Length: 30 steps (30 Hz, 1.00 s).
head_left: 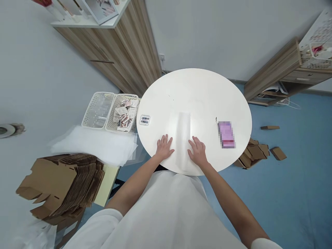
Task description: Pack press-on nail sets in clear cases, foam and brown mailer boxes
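1. At the centre of the frame, a narrow translucent white sheet (183, 138), apparently folded, lies between the two hands on a round white table (228, 93).
2. The left hand (163, 148) is spread palm-down just left of it, pinching nothing; the right hand (197, 151) rests loosely spread, fingertips at its right edge. How firmly they press, I cannot tell.
3. I'd judge the sheet light, limp, slippery and easily creased; flat fingertips along both long edges should suit it best.
4. Toward the table's right side lies a blurred purple rectangle (226, 134); at its left edge, a small clear case (144, 120).
5. Left of frame: a basket (110, 121) of cards (124, 116), loose white sheets (95, 145), flattened cardboard boxes (52, 183). Blue floor (293, 173) fills the lower right.
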Tool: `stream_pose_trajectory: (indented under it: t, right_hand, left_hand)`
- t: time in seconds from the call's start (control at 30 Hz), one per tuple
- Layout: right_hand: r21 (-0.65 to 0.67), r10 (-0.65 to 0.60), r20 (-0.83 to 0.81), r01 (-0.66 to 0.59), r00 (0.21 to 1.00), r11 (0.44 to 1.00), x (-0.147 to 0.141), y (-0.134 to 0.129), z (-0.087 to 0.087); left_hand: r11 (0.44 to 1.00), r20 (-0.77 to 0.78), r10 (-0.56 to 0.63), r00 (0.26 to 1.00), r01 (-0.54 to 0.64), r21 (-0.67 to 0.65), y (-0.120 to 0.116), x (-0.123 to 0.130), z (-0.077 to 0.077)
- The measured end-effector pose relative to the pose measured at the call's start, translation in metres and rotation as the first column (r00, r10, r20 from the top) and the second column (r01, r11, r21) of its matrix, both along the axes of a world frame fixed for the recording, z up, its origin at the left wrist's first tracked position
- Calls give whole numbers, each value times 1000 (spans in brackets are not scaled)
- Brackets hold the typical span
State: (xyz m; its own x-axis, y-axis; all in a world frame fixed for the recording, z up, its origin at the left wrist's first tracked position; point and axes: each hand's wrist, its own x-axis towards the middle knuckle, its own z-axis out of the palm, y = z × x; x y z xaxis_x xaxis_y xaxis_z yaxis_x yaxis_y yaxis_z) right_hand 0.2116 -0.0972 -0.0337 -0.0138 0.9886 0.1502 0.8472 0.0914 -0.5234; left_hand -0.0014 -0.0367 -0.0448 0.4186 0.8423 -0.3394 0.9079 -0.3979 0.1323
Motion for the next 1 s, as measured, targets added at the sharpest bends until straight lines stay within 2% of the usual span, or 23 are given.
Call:
stream_pose_trajectory:
  t: [0.1,0.2,0.23,0.33,0.47,0.6,0.7,0.77,0.83,0.93,1.0]
  right_hand:
    - [-22,106,127,-104,986,994,-21,-5,8]
    - [-89,228,157,-216,961,972,-38,-6,8]
    - [-120,229,150,-212,962,970,-42,-6,6]
    - [-198,84,109,-61,990,978,-45,-8,-8]
    - [-236,-82,90,101,993,966,-37,-13,-21]
    - [-255,-192,123,218,974,942,-32,-13,-17]
    - [-244,-258,119,280,959,928,-40,-6,-11]
    - [-237,-273,77,283,959,929,-54,6,-8]
    - [-250,-242,-16,230,970,940,-75,25,-6]
    - [-307,-166,-239,88,957,948,-116,66,-4]
    - [-373,-179,-401,18,899,928,-145,96,-3]
  left_hand:
    - [1000,-37,1,999,-1,-1,6,-2,2]
    - [1000,-79,15,997,-15,-1,12,-6,3]
    - [1000,-80,10,997,-11,-6,14,-7,3]
    - [1000,-33,-19,999,18,-19,19,-8,0]
    - [998,74,-61,995,63,-23,27,3,-6]
    - [995,170,-87,982,95,-39,31,8,-6]
    - [995,226,-79,971,91,-44,35,-10,-2]
    - [999,263,-19,964,29,-34,42,-33,1]
    - [994,310,105,945,-104,-18,54,-61,2]
    - [937,392,336,857,-346,-47,80,-103,0]
    - [883,425,459,780,-452,-124,98,-123,-4]
